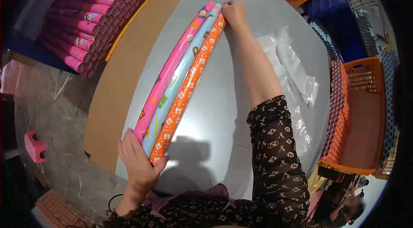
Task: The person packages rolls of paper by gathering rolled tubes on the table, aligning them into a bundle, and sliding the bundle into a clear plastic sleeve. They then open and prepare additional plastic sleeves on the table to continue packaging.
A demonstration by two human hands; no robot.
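Observation:
Three long patterned rolls lie side by side, slanting across the grey table: a pink roll (165,77) on the left, a light blue roll (178,79) in the middle and an orange roll with white prints (189,86) on the right. Around their near ends is my left hand (140,159), thumb on the orange side and fingers on the pink side. At the far ends, my right hand (234,13) has its fingers bent in against the tip of the rolls; whatever it pinches there is too small to make out.
Stacked pink tubes (86,26) stand at the upper left beside brown cardboard (116,86). Clear plastic bags (297,73) lie right of my right forearm. An orange crate (361,116) and blue bin are at the right. A person (348,206) is at the lower right.

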